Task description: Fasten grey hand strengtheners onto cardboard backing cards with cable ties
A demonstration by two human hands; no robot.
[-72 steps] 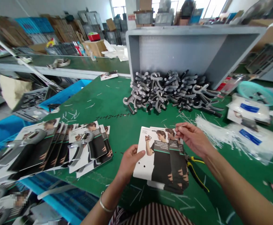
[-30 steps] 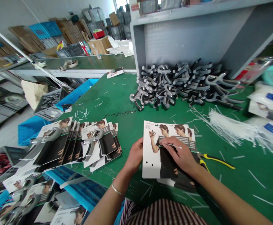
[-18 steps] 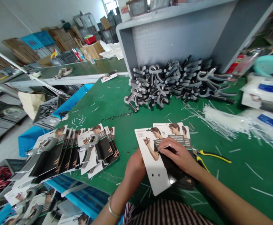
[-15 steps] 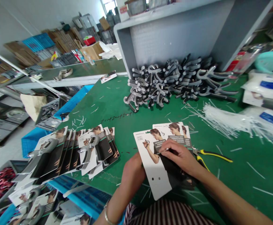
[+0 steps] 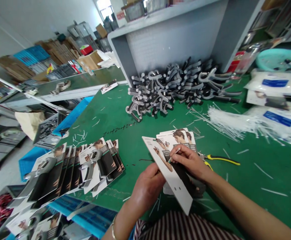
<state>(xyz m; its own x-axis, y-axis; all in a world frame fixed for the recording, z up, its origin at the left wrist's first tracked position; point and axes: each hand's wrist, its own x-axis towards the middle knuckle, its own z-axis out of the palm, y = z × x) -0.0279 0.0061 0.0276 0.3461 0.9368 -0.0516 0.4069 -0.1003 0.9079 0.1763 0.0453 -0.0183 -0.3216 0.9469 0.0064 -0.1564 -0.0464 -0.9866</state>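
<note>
My left hand (image 5: 149, 186) is closed around the left edge of a printed backing card (image 5: 164, 163), its fingertips hidden behind it. The card stands tilted, with two small holes near its bottom end. In front of the card, my right hand (image 5: 189, 163) pinches a thin white cable tie (image 5: 176, 151), which crosses the card's printed face. More printed cards (image 5: 179, 134) lie on the table just behind. Pliers with yellow-and-black handles (image 5: 221, 159) rest to the right of my right hand, partly covered by it.
A heap of grey-and-black hand grips (image 5: 157, 93) lies before a tipped grey bin (image 5: 170, 50). White cable ties (image 5: 225, 121) spread at the right beside plastic bags (image 5: 267, 83). Carded hand grips (image 5: 95, 163) overlap at the left edge of the green table (image 5: 120, 146), above blue crates (image 5: 85, 216).
The card has turned more edge-on, its lower end swinging right. My left hand has come further into view beside it. My right hand still pinches the cable tie. The camera view has shifted slightly.
</note>
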